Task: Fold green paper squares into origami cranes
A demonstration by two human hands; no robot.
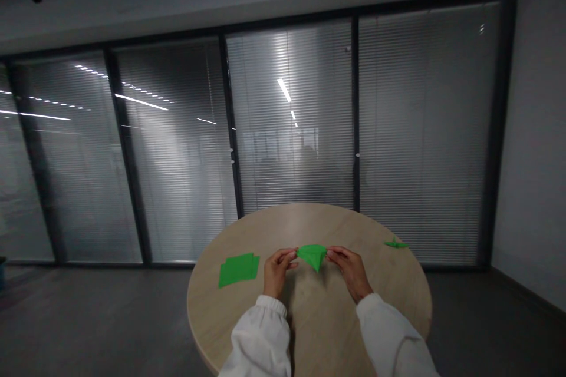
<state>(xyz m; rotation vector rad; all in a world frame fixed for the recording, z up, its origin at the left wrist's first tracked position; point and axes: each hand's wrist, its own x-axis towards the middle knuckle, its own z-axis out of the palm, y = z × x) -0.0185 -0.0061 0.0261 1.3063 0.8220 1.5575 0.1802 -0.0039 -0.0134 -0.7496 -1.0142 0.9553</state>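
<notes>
Between my two hands is a folded green paper [312, 255], held above the table with a point hanging down toward me. My left hand [279, 271] pinches its left corner. On the opposite corner, the fingers of my right hand [349, 268] are closed in a pinch. Green paper sheets [239, 270] lie flat and overlapping to the left of my left hand. Over at the right edge of the table sits a small folded green paper piece [395, 243], apart from my right hand.
The round wooden table [327, 318] has a curved edge on both sides of my arms. Behind it stands a glass partition with blinds [292, 177] in dark frames. A pale wall [535, 147] is at the far right.
</notes>
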